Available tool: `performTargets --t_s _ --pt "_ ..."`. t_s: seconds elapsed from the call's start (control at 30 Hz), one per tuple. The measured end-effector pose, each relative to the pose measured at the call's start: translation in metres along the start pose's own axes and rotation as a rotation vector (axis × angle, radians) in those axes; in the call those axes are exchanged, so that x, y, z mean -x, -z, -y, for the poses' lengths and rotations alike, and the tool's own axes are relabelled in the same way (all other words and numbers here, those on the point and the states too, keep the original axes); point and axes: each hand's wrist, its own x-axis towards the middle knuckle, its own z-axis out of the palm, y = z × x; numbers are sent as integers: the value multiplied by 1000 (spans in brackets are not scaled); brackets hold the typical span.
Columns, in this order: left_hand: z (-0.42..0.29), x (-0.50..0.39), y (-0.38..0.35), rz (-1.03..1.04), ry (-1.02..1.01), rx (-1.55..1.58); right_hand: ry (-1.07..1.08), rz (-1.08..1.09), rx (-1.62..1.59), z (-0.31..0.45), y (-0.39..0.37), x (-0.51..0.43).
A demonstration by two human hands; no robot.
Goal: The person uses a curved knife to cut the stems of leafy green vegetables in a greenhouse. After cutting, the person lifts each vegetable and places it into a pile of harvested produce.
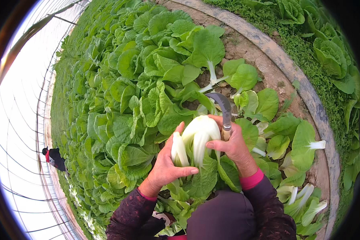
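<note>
Between my two hands is a cut head of leafy cabbage [202,135], its white stalk base turned up and its green leaves hanging toward me. My left hand [169,165] grips its left side, thumb across the leaves and a white stalk against the palm. On the other side my right hand [232,147] presses the stalks with fingers and thumb. That same hand also holds a sickle [223,106] by its wooden handle, the curved dark blade pointing away from me. Loose leaves [211,73] lie on the soil just beyond the blade.
Dense rows of standing leafy greens [123,90] fill the left. Trimmed leaves [306,144] are strewn on bare soil [258,57] at right, bounded by a curved-looking pale strip [306,81]. More greens [330,54] grow beyond it. Another person [55,159] is near the greenhouse wall [21,135].
</note>
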Motion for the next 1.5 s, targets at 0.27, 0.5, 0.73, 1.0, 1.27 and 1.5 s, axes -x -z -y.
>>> performTargets --t_s 0.27,0.5,0.73,1.0,1.27,1.5 --pt "65 26 -18 -252 10 189 -30 102 22 -40 -49 16" --pt "47 74 49 -481 189 161 -259 52 588 -82 -4 20" --pt "25 139 103 -558 229 -13 -112 318 1418 -157 -8 -2" --pt "28 145 78 -392 282 -329 -9 -358 1334 -178 56 8" --pt "-20 71 35 47 96 -1210 -178 -460 341 -154 57 30" --pt "-19 -66 32 377 99 -1760 -68 -89 1241 -141 21 -12"
